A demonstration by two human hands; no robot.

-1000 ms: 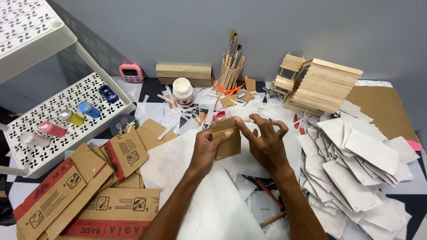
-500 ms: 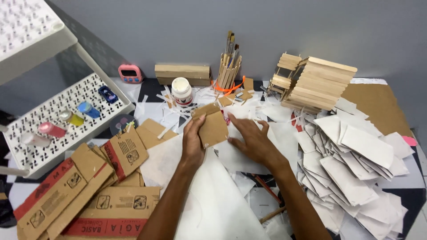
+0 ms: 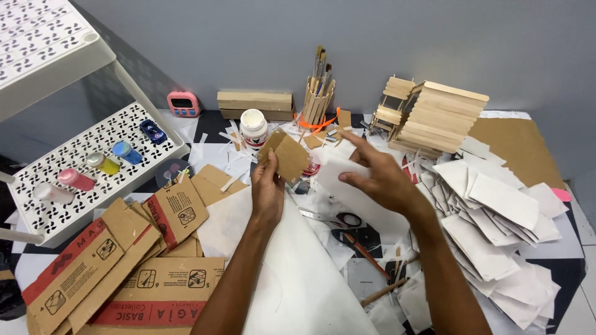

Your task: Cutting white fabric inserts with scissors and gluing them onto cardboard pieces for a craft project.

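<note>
Head view. Flattened brown cardboard boxes with red printed bands (image 3: 118, 273) lie at the near left corner of the table (image 3: 574, 242). A white lidded jar with a red label (image 3: 253, 129) stands toward the far edge; behind it lies a long plain cardboard box (image 3: 254, 104), and left of that a small pink timer (image 3: 184, 103). White paper pieces (image 3: 496, 211) are piled along the right edge — before a stack of flat wooden sticks (image 3: 437, 118). The left hand (image 3: 268, 189) pinches the small brown cardboard square (image 3: 285, 155) by its lower left side, above the table's middle; it is tilted, one corner up, its long axis running down to the right. The right hand (image 3: 382, 177) is spread, fingers loose, gripping nothing, over a white paper sheet (image 3: 347, 186).
</note>
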